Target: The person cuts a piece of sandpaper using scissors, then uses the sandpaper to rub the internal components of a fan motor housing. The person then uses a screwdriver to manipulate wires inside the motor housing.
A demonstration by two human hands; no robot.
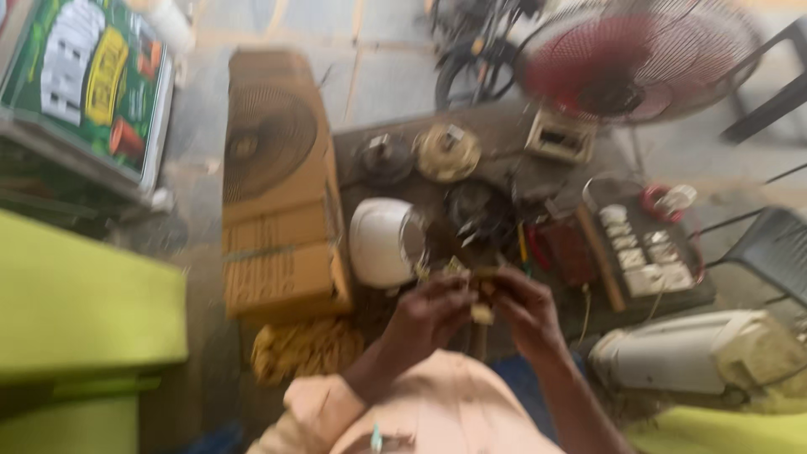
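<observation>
blurred view down over a cluttered low tabletop [504, 134]. left hand [429, 315] and right hand [525, 311] close together above its near edge, fingers of both curled round a small pale part [482, 314] held between them; too blurred to tell what kind of part. further small yellowish bits [458, 267] at the fingertips of the left hand, unclear whether held or lying behind. peach sleeve [328, 395] on the left arm, right forearm bare.

just beyond the hands, a white rounded housing [378, 242] on the tabletop, with a dark motor [479, 210] beside it. further back, a grey round part [385, 155] and a brass-coloured round part [448, 151] side by side, a beige box [561, 134] to their right. right of the hands, a board with white switches [646, 252] and a red coil of wire [660, 202] near its far end. red fan in a wire cage [639, 55] at the far right edge.

brown carton with a fan drawing [277, 185] left of the tabletop, yellowish heap [307, 349] on the floor below it. green printed box [88, 84] top left, lime-green surface [84, 303] at left. off-white casing [698, 353] lower right, dark chair [777, 244] at the right edge.
</observation>
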